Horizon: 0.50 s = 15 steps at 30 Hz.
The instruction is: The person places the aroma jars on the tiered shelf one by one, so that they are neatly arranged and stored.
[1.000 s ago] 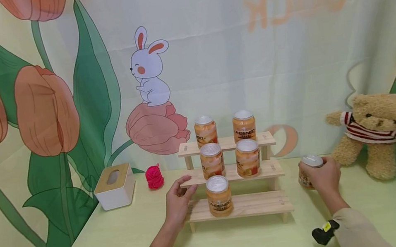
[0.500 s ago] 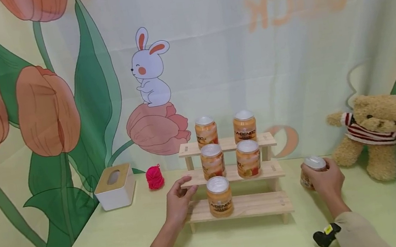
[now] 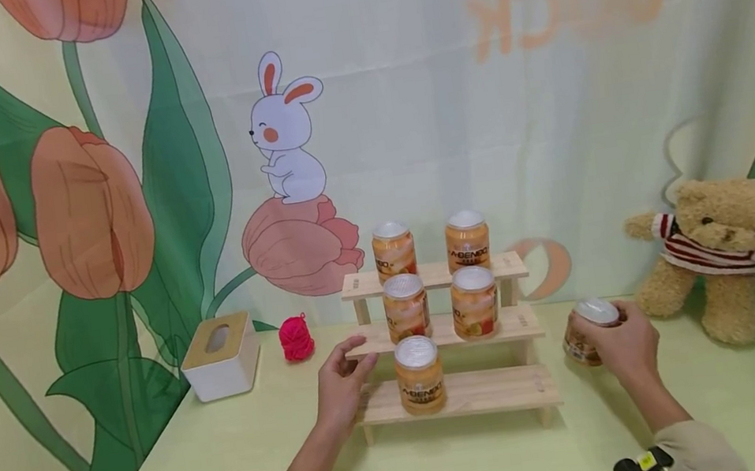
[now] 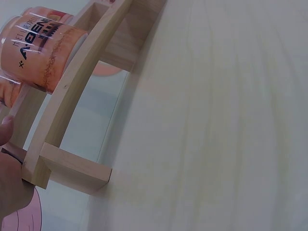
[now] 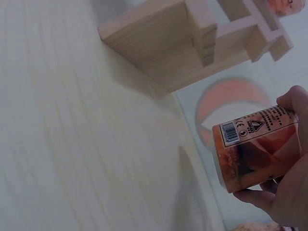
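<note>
My left hand (image 3: 342, 386) grips the left end of a three-tier wooden display stand (image 3: 491, 389) at its middle tier, thumb toward the front. Several orange cans with silvery lids stand upright on the stand: two on the top tier, two on the middle, and one lower can (image 3: 420, 377) left of centre on the bottom tier. To the right of the stand, my right hand (image 3: 622, 340) holds another orange can (image 3: 581, 345) between thumb and fingers. In the right wrist view this can (image 5: 257, 149) is raised off the table, its barcode showing and its shadow below.
A tissue box (image 3: 220, 359) with a wooden top and a pink yarn ball (image 3: 296, 338) sit left of the stand. A teddy bear (image 3: 724, 253) in a striped shirt sits at the back right. Behind everything hangs a printed curtain (image 3: 403, 105).
The can in my right hand has tilted, its base swinging slightly left, while my right wrist has shifted a little to the right. My left hand stays on the stand.
</note>
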Tool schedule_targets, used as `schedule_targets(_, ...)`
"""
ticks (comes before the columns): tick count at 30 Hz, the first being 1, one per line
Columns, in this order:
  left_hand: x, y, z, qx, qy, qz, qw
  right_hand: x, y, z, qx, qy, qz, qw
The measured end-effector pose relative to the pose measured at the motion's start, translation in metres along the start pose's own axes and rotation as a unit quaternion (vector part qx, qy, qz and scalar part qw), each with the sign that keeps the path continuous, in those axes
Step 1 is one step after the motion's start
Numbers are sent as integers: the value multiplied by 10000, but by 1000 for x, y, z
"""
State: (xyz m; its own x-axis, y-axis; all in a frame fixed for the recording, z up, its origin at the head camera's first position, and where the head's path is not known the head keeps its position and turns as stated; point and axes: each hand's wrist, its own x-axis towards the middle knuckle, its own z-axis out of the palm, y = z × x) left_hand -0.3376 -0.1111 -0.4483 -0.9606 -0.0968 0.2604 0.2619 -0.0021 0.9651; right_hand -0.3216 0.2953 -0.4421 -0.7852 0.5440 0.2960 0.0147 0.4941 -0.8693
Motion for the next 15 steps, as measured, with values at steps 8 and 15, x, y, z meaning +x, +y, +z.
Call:
schedule_targets(8,-8,20,1,-99,-115,1,9999,-13,-19,-13,-90,-328,-247,9991)
schedule_targets(15,-10,20,1,-108,-132,93,9998,-31,-38,-22,-101,-794,-586,9951)
